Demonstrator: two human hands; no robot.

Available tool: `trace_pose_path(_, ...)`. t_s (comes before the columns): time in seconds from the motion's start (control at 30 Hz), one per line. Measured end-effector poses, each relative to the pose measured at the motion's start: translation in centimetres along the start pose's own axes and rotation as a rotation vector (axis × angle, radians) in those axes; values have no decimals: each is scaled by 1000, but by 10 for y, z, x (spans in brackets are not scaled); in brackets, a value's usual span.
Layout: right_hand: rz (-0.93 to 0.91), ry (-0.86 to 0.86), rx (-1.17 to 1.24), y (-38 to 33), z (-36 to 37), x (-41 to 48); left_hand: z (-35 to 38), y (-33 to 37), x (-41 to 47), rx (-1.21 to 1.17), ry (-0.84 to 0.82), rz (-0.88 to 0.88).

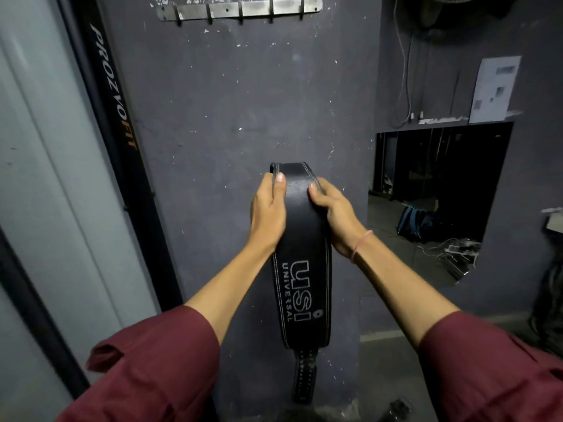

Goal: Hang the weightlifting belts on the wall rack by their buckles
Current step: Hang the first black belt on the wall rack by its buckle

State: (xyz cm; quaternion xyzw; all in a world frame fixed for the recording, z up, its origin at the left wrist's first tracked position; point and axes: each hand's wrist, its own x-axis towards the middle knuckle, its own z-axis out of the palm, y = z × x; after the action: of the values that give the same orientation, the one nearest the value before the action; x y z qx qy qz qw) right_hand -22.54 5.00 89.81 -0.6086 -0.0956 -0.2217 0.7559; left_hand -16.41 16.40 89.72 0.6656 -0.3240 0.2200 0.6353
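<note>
Gripping belt [301, 269] near its folded top, left hand [268, 214] and right hand [333, 217] curled over opposite edges. Hanging long-axis vertical before wall [228, 117], holed tail [304, 379] down, with buckle hidden. Likely needing a straight lift to rack [240, 9] well above, slightly left, marginally nearer left hand.

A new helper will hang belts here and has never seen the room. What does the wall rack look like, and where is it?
Find the dark grey wall between the black PROZVOFIT upright and the opening on the right. High on it is the wall rack, a flat horizontal metal strip. It alone there carries a row of small hooks, all bare.
</note>
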Motion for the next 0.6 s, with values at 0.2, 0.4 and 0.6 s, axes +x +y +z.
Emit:
trace_pose_path(0.2, 170, 111, -98, -25, 2, 24, 10, -19, -24, -73, -56, -56)
trace_pose_path(0.4, -42, 106, -123, 7, 0, 2, 2, -11, 14, -577, -153, -675)
trace_pose_path(0.6, -71, -9, -270, 20, -7, -27, 0, 9, 51, -655, 139, -699)
